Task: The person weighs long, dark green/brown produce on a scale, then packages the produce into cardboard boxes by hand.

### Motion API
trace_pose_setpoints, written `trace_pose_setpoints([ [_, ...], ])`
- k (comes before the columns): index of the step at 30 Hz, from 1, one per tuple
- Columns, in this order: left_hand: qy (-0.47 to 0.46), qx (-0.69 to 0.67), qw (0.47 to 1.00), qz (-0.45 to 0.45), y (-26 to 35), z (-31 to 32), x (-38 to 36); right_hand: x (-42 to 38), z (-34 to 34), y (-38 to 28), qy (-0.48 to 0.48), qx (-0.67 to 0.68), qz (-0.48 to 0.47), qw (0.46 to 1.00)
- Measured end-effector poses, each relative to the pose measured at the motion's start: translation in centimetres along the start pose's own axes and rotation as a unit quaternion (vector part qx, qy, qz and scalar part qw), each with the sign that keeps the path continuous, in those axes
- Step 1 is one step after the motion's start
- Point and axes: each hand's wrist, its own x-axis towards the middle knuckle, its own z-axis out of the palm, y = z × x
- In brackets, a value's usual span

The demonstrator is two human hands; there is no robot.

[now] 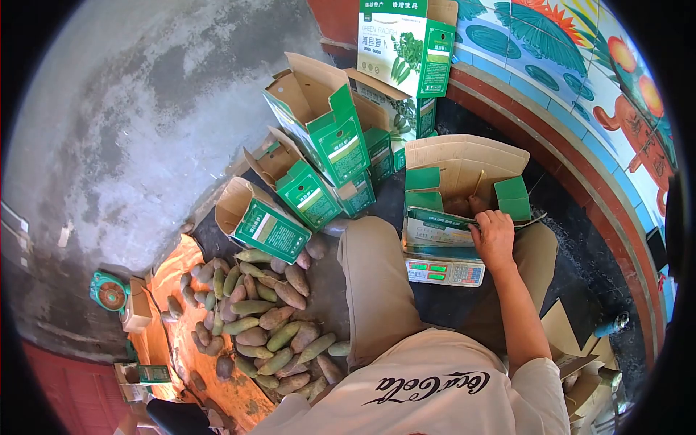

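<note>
My right hand [495, 238] is closed over the front flap of an open green radish carton [464, 156], its fingers curled round the flap's edge. The carton rests between my knees on a digital scale [465, 273] with lit green displays. Inside, part of a few brownish radishes [457, 206] shows; the rest of the contents is hidden by the flap and hand. My left hand is out of view.
Loose green and brownish-purple radishes [279, 319] lie heaped left of my leg, some on an orange sheet [190, 264]. Open cartons [272, 228] stand ahead, with others stacked [406, 54] by the wall. A small green fan [110, 291] stands left; cardboard [562, 330] lies right.
</note>
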Motion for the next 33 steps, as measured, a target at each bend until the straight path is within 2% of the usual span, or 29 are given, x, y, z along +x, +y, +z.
trace_pose_setpoints([
  [33,-0.003,-0.026,1.0,0.014,0.4,1.4,0.5,0.1,-0.2,0.0,-0.015,-0.015,-0.009,1.0],
])
